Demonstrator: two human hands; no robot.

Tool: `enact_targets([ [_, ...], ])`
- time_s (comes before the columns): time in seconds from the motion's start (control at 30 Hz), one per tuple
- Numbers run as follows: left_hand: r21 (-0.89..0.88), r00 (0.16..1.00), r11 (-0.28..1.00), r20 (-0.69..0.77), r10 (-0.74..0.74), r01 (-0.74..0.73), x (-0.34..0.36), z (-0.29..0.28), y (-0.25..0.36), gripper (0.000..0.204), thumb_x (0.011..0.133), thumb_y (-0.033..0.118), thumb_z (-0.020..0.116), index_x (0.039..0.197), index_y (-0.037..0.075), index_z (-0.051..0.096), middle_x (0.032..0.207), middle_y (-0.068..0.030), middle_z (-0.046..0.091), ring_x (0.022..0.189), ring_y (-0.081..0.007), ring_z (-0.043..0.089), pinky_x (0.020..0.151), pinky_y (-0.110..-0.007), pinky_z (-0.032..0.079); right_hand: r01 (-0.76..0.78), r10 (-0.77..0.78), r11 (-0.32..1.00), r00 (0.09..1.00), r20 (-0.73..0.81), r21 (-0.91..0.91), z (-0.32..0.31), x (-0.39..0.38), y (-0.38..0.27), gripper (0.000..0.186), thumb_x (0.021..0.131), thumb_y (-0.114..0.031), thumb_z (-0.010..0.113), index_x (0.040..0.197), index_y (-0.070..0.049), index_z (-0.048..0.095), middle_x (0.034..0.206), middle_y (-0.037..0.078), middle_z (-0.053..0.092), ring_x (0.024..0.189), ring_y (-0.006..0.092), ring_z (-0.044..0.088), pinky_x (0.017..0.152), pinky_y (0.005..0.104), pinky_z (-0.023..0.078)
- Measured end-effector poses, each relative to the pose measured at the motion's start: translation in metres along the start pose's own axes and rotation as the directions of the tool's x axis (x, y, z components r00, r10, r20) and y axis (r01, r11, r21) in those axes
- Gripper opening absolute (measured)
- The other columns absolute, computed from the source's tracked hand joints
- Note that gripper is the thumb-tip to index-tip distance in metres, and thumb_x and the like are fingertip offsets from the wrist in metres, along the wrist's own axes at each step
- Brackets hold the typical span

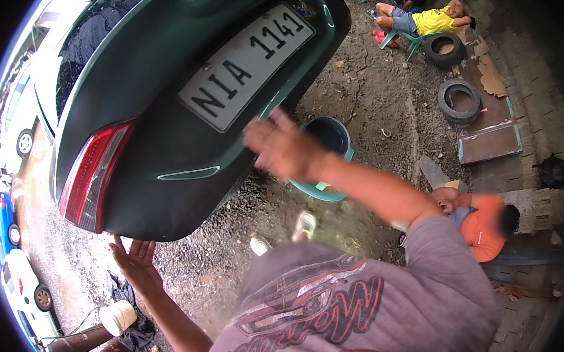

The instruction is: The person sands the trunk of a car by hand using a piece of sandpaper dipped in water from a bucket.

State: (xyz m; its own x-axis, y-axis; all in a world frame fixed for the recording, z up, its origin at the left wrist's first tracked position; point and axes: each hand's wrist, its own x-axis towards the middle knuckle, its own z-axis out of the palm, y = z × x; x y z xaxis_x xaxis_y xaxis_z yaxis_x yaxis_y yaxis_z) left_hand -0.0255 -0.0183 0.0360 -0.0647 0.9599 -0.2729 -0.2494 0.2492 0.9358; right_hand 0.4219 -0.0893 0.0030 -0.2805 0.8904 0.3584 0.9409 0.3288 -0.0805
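The rear of a dark green car [144, 145] fills the upper left of the head view, with a pale licence plate [246, 68] and a red and clear tail light [95, 178]. My left hand [137, 265] is under the lower corner of the green panel, below the tail light. Its fingers are stretched upward and the tips meet the panel's edge; whether they bear any weight I cannot tell. My right hand [287, 146] is raised just below the plate, fingers spread and slightly blurred, with nothing seen in it. Whether it touches the panel is unclear.
Behind my right hand stand a dark bucket [331, 134] and a teal basin [318, 190] on gravel. A person in orange [482, 228] is at right; another in yellow [434, 21] sits farther back near tyres [459, 100]. A white pail [117, 317] lies at lower left.
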Motion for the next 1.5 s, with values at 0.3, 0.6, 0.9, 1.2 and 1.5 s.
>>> enact_targets([
  [0.3,0.120,0.974,0.993,-0.224,0.021,0.006,-0.001,0.019,-0.009,0.083,0.103,0.071,0.052,0.166,0.019,0.038,0.132,-0.0222,0.067,0.111,-0.0255,0.069,0.096,-0.036,0.054,-0.076,0.070,0.995,0.994,-0.084,-0.068,-0.031,-0.025,0.191,0.044,0.106,-0.032,0.057,0.141,-0.006,0.064,0.150,0.012,0.062,0.144,0.0306,0.054,0.127,0.0646,0.023],
  [0.6,0.202,0.937,0.978,-0.348,0.024,0.050,0.017,0.019,-0.026,0.088,0.101,0.073,0.054,0.163,0.012,0.042,0.136,-0.0189,0.069,0.111,-0.0228,0.072,0.090,-0.030,0.057,0.155,-0.113,0.965,0.974,-0.198,0.211,0.043,-0.012,0.040,0.054,0.104,-0.042,0.057,0.140,-0.003,0.066,0.148,0.018,0.063,0.144,0.0333,0.055,0.126,0.0675,0.021],
  [0.9,0.235,0.921,0.969,-0.390,0.018,0.081,0.015,0.047,-0.026,0.093,0.097,0.075,0.057,0.159,0.006,0.046,0.128,-0.0180,0.072,0.100,-0.0181,0.074,0.080,-0.026,0.058,-0.071,0.070,0.997,0.986,-0.153,-0.002,0.002,-0.033,0.232,0.045,0.107,-0.037,0.055,0.138,-0.007,0.067,0.148,0.013,0.064,0.145,0.0287,0.054,0.126,0.0688,0.020],
  [1.2,0.273,0.937,0.959,-0.348,0.023,0.078,0.015,0.032,-0.027,0.098,0.095,0.078,0.057,0.162,0.007,0.042,0.135,-0.0205,0.069,0.110,-0.0212,0.072,0.081,-0.027,0.057,0.128,-0.089,0.971,0.977,-0.193,0.200,0.046,-0.012,0.068,0.051,0.106,-0.039,0.057,0.139,-0.002,0.067,0.148,0.018,0.064,0.147,0.0351,0.051,0.125,0.0686,0.022],
  [1.5,0.262,0.946,0.963,-0.322,0.030,0.059,0.015,0.036,-0.033,0.099,0.096,0.078,0.055,0.165,0.009,0.038,0.139,-0.0182,0.067,0.114,-0.0228,0.071,0.087,-0.029,0.055,-0.084,0.082,0.996,0.967,-0.241,-0.001,0.012,-0.030,0.217,0.040,0.106,-0.031,0.055,0.135,-0.006,0.068,0.146,0.014,0.064,0.144,0.0339,0.054,0.124,0.0693,0.023],
])
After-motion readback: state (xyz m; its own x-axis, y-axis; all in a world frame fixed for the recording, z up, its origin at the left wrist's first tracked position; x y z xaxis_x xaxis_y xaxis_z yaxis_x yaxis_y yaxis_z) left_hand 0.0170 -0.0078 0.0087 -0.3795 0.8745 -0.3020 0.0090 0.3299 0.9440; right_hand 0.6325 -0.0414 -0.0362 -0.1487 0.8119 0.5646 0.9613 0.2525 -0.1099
